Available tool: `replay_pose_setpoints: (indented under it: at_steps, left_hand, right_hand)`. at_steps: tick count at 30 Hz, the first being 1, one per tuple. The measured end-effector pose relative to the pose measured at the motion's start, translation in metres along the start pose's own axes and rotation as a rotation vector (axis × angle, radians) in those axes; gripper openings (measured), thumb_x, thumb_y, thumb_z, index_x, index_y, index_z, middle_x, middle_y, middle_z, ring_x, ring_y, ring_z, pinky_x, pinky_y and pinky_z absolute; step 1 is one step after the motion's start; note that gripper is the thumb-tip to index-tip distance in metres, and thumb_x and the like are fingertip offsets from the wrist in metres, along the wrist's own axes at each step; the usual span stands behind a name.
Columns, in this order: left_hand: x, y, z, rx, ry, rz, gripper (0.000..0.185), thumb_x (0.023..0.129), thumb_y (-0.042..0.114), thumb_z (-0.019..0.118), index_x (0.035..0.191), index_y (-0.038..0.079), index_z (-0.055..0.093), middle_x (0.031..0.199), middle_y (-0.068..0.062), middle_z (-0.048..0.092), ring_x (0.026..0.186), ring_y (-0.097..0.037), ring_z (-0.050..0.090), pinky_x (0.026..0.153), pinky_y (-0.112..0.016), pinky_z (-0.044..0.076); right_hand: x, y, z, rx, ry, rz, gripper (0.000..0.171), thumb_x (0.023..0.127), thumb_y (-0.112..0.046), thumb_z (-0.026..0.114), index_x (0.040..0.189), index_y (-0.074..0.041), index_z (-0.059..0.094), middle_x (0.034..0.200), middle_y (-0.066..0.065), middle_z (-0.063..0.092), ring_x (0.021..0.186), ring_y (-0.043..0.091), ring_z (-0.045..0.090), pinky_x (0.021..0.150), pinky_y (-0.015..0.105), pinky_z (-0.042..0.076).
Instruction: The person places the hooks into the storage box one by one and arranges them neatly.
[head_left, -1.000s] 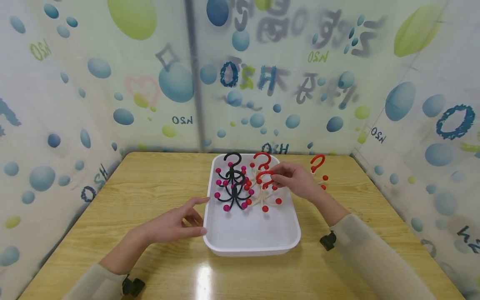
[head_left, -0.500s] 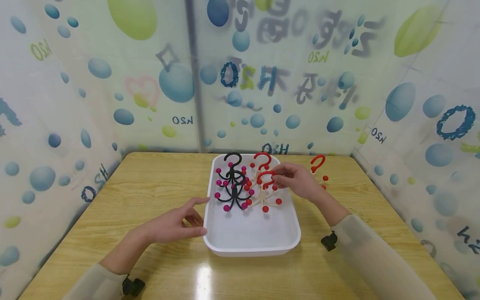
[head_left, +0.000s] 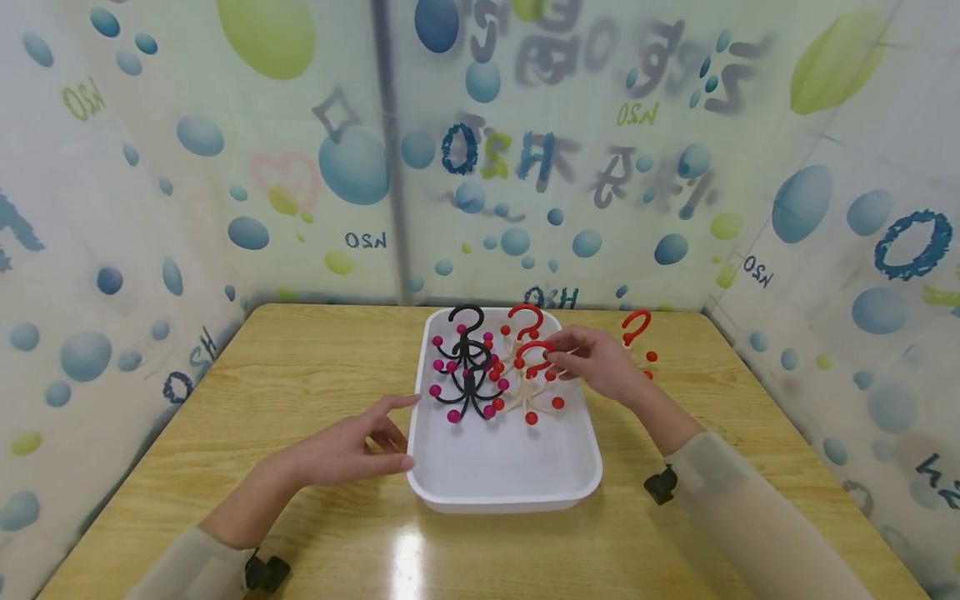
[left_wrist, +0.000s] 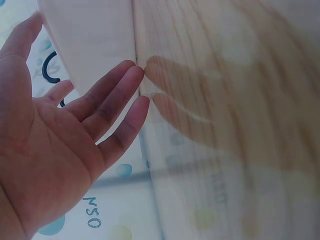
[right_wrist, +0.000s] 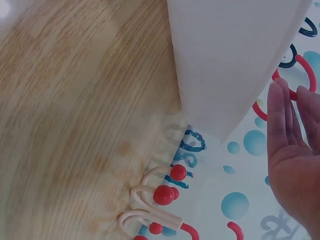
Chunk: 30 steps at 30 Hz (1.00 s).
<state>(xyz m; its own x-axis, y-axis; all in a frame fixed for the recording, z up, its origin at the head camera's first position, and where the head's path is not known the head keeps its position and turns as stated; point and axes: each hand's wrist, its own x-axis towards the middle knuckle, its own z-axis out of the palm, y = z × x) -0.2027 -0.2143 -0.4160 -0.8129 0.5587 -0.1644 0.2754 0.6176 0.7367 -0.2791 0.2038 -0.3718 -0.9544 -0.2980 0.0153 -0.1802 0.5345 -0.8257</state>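
Observation:
A white tray (head_left: 502,500) sits in the middle of the wooden table (head_left: 300,375). In its far half lie a black hanger with magenta balls (head_left: 468,367) and a cream hanger with red balls (head_left: 528,392). My right hand (head_left: 553,350) reaches over the tray's right rim and pinches the red hook (head_left: 534,350) of the cream hanger. In the right wrist view the fingers (right_wrist: 285,115) lie against that red hook (right_wrist: 310,72). My left hand (head_left: 352,446) rests on the table, its straight fingers (left_wrist: 115,95) touching the tray's left wall (left_wrist: 90,35).
Another cream hanger with a red hook (head_left: 636,327) lies on the table right of the tray, behind my right hand; its red balls (right_wrist: 164,195) show in the right wrist view. Patterned curtain walls close off the table's far and side edges.
My right hand has shifted slightly to the right with the red hook. The left hand and the tray have not moved.

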Motion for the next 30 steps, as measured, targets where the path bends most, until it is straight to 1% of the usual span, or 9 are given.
replay_pose_setpoints:
  at_steps: [4,10,12,14,16,18,23,27,30]
  left_hand:
    - [0.0,0.0,0.001,0.002,0.002,0.011,0.088,0.104,0.047,0.075,0.173,0.022,0.027,0.12,0.001,0.076,0.114,-0.017,0.069,0.1,-0.042,0.059]
    - [0.0,-0.001,0.001,0.013,0.004,0.02,0.088,0.104,0.048,0.075,0.173,0.022,0.027,0.119,0.001,0.076,0.114,-0.017,0.069,0.099,-0.04,0.06]
    - [0.0,-0.001,0.001,0.014,0.005,0.022,0.088,0.104,0.048,0.075,0.173,0.022,0.027,0.119,0.001,0.076,0.114,-0.017,0.069,0.099,-0.04,0.06]
    - [0.0,0.0,0.001,0.015,0.005,0.021,0.088,0.104,0.048,0.075,0.173,0.022,0.027,0.119,0.002,0.076,0.113,-0.017,0.069,0.099,-0.04,0.06]
    - [0.0,0.0,0.001,0.013,0.003,0.023,0.088,0.104,0.048,0.075,0.173,0.022,0.027,0.119,0.001,0.076,0.113,-0.016,0.069,0.099,-0.039,0.06]
    - [-0.001,0.001,0.0,0.009,0.002,0.024,0.088,0.104,0.047,0.075,0.173,0.022,0.027,0.12,0.002,0.076,0.114,-0.016,0.069,0.098,-0.039,0.06]
    - [-0.001,0.004,0.001,-0.001,-0.002,0.037,0.087,0.105,0.045,0.075,0.174,0.022,0.026,0.121,0.001,0.076,0.114,-0.016,0.069,0.099,-0.041,0.059]
    - [-0.001,0.003,0.001,0.003,0.001,0.035,0.088,0.104,0.046,0.075,0.173,0.022,0.027,0.121,0.001,0.076,0.113,-0.015,0.069,0.098,-0.041,0.059]
    - [-0.001,0.002,0.0,0.014,0.007,0.032,0.088,0.104,0.047,0.076,0.173,0.02,0.028,0.119,0.002,0.077,0.112,-0.015,0.07,0.097,-0.039,0.06]
  right_hand:
    - [-0.003,0.005,-0.004,-0.001,0.006,0.0,0.033,0.109,-0.019,0.071,0.139,-0.006,0.07,0.134,0.02,0.074,0.112,0.035,0.077,0.093,0.039,0.067]
    - [-0.011,0.017,-0.017,-0.021,0.042,0.022,0.035,0.108,-0.02,0.071,0.141,-0.007,0.069,0.134,0.018,0.073,0.108,0.028,0.079,0.096,0.048,0.066]
    - [-0.015,0.021,-0.022,-0.028,0.05,0.031,0.035,0.109,-0.021,0.071,0.14,-0.006,0.069,0.133,0.019,0.073,0.108,0.028,0.078,0.096,0.049,0.066]
    - [-0.019,0.026,-0.028,-0.032,0.055,0.036,0.035,0.109,-0.021,0.071,0.14,-0.006,0.069,0.132,0.021,0.073,0.108,0.03,0.078,0.096,0.05,0.066]
    - [-0.023,0.032,-0.034,-0.031,0.058,0.032,0.036,0.109,-0.022,0.071,0.14,-0.004,0.069,0.134,0.023,0.073,0.109,0.032,0.077,0.095,0.047,0.067]
    - [-0.027,0.038,-0.039,-0.027,0.061,0.025,0.037,0.109,-0.022,0.071,0.14,-0.002,0.068,0.134,0.026,0.073,0.111,0.038,0.077,0.095,0.049,0.067]
    - [-0.038,0.051,-0.054,-0.035,0.084,0.041,0.041,0.109,-0.023,0.071,0.142,0.001,0.066,0.13,0.026,0.074,0.111,0.042,0.076,0.093,0.05,0.067]
    - [-0.047,0.061,-0.068,-0.046,0.122,0.049,0.041,0.11,-0.024,0.07,0.143,0.0,0.066,0.131,0.026,0.074,0.107,0.032,0.078,0.089,0.041,0.068]
    - [-0.05,0.069,-0.079,-0.052,0.156,0.042,0.042,0.111,-0.025,0.068,0.144,0.001,0.065,0.131,0.024,0.073,0.101,0.019,0.079,0.086,0.036,0.068]
